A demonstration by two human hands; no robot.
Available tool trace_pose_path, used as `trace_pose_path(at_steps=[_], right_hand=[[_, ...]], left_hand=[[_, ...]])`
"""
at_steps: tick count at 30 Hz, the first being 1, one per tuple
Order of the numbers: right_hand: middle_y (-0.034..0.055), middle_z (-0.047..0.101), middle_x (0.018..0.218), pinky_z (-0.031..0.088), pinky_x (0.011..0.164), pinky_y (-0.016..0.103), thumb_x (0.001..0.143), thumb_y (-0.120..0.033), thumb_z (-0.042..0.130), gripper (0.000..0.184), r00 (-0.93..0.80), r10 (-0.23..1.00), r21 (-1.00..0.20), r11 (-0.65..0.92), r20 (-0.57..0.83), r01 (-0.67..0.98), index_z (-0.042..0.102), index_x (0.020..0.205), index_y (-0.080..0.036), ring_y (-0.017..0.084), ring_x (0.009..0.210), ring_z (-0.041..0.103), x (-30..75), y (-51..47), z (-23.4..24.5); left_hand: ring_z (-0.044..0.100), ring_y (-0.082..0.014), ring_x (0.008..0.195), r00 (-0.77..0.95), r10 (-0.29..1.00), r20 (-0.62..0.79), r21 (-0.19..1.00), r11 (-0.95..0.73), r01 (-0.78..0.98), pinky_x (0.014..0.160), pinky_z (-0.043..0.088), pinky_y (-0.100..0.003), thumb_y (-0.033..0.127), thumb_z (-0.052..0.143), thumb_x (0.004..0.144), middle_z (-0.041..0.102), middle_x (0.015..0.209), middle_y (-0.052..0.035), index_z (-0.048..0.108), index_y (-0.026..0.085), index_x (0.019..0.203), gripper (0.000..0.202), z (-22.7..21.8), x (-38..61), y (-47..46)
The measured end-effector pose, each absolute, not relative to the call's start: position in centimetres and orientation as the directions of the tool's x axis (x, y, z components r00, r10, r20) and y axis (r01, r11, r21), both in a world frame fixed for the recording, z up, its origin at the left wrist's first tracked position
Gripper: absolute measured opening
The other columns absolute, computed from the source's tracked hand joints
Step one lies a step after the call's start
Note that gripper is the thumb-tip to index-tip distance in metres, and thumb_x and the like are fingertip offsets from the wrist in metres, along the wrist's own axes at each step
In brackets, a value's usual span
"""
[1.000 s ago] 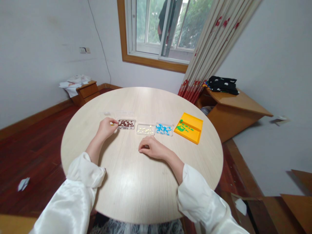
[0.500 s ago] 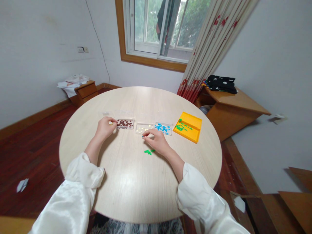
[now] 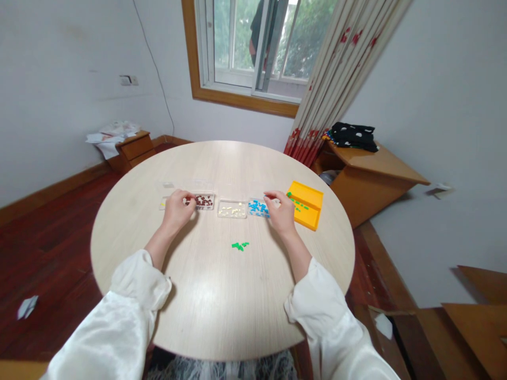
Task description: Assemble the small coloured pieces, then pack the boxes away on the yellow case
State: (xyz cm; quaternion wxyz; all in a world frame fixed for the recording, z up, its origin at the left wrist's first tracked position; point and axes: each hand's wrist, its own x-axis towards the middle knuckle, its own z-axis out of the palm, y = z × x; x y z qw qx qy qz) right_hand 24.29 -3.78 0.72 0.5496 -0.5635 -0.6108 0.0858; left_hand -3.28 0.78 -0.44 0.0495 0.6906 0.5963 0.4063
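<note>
My left hand is closed in a pinch at the left end of a clear box of small brown pieces; whatever its fingertips hold is hidden. Over the right side of a clear box of small blue pieces, my right hand pinches what looks like a small blue piece. Between the hands lies a clear box of pale cream pieces. An open yellow case with small green pieces stands just right of my right hand. A little pile of green pieces lies on the table nearer to me.
The round pale wooden table carries everything. Partly behind my left hand is another clear box with a yellow piece. A wooden cabinet with black cloth on top stands at the right, beside a curtain.
My right hand has moved right and away from me, from the cream pieces to the blue ones. My left hand has shifted slightly right, over the brown pieces, uncovering the yellow piece.
</note>
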Motion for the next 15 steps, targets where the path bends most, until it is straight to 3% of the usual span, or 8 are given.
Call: trace_pose_path(at_steps=[6, 15], right_hand=[[0.0073, 0.07, 0.083, 0.043, 0.08, 0.033, 0.074, -0.014, 0.053, 0.016, 0.21, 0.829, -0.647, 0.219, 0.518, 0.73, 0.069, 0.077, -0.016, 0.019, 0.079, 0.061, 26.3, -2.8, -0.5], [0.0057, 0.071, 0.086, 0.042, 0.079, 0.032, 0.077, -0.016, 0.052, 0.019, 0.142, 0.904, -0.587, 0.137, 0.404, 0.798, 0.07, 0.08, -0.019, 0.018, 0.08, 0.061, 25.2, -2.4, -1.4]], left_hand=[[0.059, -0.0176, 0.071, -0.044, 0.854, 0.518, 0.578, -0.311, 0.755, 0.07, 0.046, -0.028, 0.02, 0.049, 0.068, 0.064, 0.071, -0.0046, 0.064, 0.017, 0.067, 0.015, -0.7, -2.7, 0.6], [0.058, -0.0173, 0.069, -0.064, 0.864, 0.499, 0.609, -0.298, 0.735, 0.069, 0.046, -0.028, 0.019, 0.049, 0.067, 0.064, 0.07, -0.0043, 0.063, 0.016, 0.065, 0.014, -0.6, -2.5, 0.6]])
